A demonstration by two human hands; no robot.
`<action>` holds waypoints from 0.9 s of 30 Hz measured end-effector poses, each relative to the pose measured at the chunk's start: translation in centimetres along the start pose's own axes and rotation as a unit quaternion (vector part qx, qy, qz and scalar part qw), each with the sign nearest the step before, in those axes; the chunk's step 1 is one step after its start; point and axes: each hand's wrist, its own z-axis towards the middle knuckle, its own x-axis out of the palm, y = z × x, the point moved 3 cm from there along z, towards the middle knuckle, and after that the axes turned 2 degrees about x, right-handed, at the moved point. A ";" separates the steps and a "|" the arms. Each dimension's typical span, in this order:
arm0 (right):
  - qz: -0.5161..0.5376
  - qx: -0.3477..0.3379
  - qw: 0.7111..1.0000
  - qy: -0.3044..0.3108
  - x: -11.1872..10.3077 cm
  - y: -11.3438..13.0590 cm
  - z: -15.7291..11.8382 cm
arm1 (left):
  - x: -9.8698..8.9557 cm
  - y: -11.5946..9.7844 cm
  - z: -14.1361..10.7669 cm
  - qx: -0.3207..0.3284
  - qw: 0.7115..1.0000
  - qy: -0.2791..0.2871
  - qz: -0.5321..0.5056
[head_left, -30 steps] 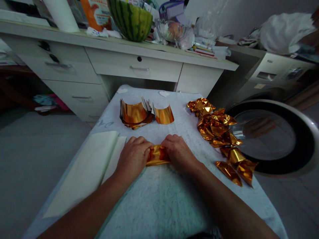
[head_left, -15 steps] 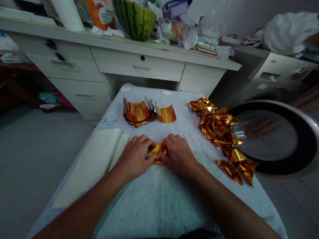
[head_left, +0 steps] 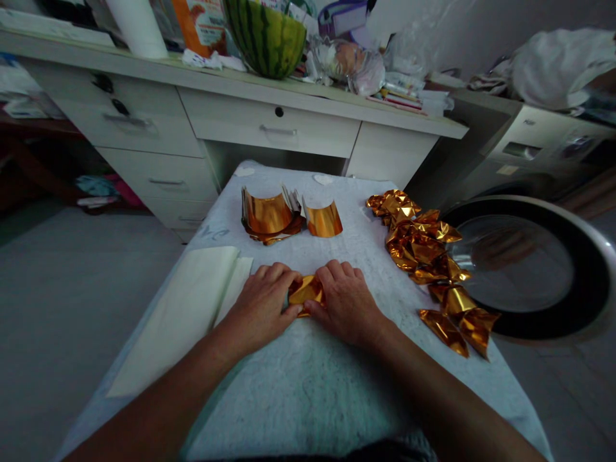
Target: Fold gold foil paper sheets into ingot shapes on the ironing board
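A piece of gold foil paper [head_left: 307,290] lies bent on the cloth-covered table, gripped at both ends. My left hand [head_left: 265,296] is closed on its left end, thumb at the near edge, fingers on the far side. On the right end, my right hand [head_left: 342,296] holds it the same way, its thumb pressing the near edge. The foil's ends are hidden under the fingers. Beyond the hands stand a stack of curved gold foil sheets [head_left: 269,215] and one separate curved sheet [head_left: 324,219]. Folded gold foil pieces [head_left: 414,237] are heaped to the right.
Pale folded paper [head_left: 178,317] lies along the left side of the table [head_left: 308,398]. Behind is a white desk [head_left: 269,122] bearing a cut watermelon [head_left: 264,38] and clutter. A washing machine with its round door [head_left: 520,266] open stands close on the right.
The gold foil between my hands now shows a more creased, raised surface. Both hands keep hold of it in nearly the same place. The view has shifted slightly.
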 end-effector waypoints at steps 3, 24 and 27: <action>0.001 -0.005 1.000 -0.001 0.0 0.1 0.0 | -0.1 -0.3 -0.3 0.011 0.999 -0.033 -0.006; 0.027 0.017 0.999 -0.010 0.6 0.4 -1.5 | 0.9 -0.4 -1.3 0.044 0.997 0.053 -0.028; 0.042 0.037 0.998 -0.024 1.1 0.6 -1.5 | 1.0 -0.4 -1.3 0.044 0.996 0.068 -0.023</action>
